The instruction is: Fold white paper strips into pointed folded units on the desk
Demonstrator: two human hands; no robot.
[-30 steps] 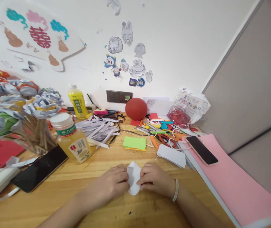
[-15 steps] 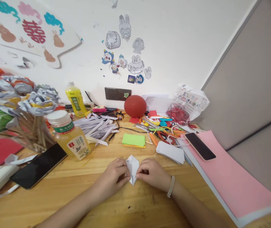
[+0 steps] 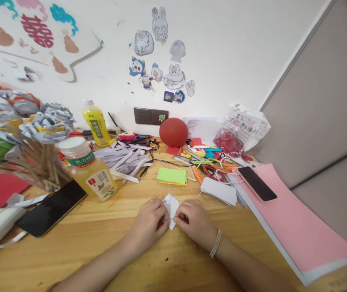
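Note:
Between my hands, a small piece of white paper (image 3: 171, 205) lies on the wooden table, its corners folded to points at top and bottom. My left hand (image 3: 152, 219) is closed on the paper's left edge, thumb and fingers pinched together. On the opposite edge my right hand (image 3: 194, 221) pinches the paper near its lower part; a beaded bracelet (image 3: 216, 243) circles that wrist. Parts of the paper's sides are hidden under my fingers. Just beyond it are a stack of green paper slips (image 3: 172, 176) and a stack of white paper slips (image 3: 218, 191).
A juice bottle (image 3: 98, 178) and a black phone (image 3: 51, 209) stand and lie to the left, beside paper flowers (image 3: 45, 127) on sticks. White paper strips (image 3: 124, 158), a red balloon (image 3: 173, 132) and scissors lie behind. Pink sheets (image 3: 295, 219) with another phone (image 3: 257, 183) are right.
The view has shifted slightly. My left fingers have curled further over the paper's left side, and both hands still hold its edges.

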